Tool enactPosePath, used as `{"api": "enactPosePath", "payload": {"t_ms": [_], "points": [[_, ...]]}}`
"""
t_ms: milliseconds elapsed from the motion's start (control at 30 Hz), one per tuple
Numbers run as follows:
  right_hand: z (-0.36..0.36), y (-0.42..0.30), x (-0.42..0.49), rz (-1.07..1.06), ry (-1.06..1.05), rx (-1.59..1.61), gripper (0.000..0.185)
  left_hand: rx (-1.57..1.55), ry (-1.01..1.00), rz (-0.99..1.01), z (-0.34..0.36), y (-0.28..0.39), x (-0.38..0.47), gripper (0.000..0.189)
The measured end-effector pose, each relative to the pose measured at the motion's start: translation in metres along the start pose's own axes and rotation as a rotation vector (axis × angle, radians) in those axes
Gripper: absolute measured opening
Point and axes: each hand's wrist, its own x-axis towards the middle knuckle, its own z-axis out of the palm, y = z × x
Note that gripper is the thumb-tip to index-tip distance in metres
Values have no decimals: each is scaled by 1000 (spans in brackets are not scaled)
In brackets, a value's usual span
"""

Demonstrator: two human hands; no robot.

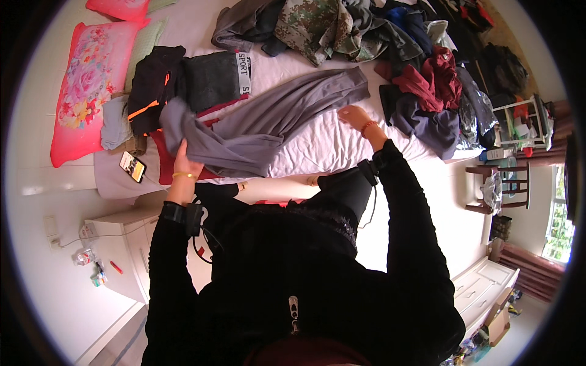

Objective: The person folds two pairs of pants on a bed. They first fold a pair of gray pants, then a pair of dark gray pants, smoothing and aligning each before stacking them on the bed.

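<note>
A long grey garment (274,114), apparently a pair of trousers, stretches across the bed in front of me. My left hand (185,165) holds its near left part, where the cloth is lifted and blurred; the fingers are partly hidden by the fabric. Close to the right end of the garment is my right hand (355,116), fingers curled at the cloth's lower edge; whether they grip it cannot be told. Under the left part of the garment lies a dark red cloth (165,160). Folded dark grey clothing (210,80) with a lettered waistband rests just beyond.
Black clothing with orange zips (153,87), a grey folded cloth (116,121) and a phone (132,167) lie left. A camouflage garment (316,29) tops a heap at the back. Maroon clothing (435,82) lies right. A wooden chair (515,183) stands beyond the bed.
</note>
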Motion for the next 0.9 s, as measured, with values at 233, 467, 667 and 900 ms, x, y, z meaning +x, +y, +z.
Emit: {"api": "enactPosePath", "payload": {"t_ms": [233, 467, 667, 900], "points": [[-35, 81, 63, 263, 403, 391, 33, 79, -1, -191, -63, -53, 16, 47], [-63, 49, 144, 522, 375, 415, 30, 299, -29, 15, -54, -69, 44, 42], [-112, 73, 138, 35, 368, 843, 22, -101, -282, -127, -33, -28, 7, 36], [-78, 147, 88, 686, 247, 490, 31, 55, -292, -60, -1, -21, -25, 35]]}}
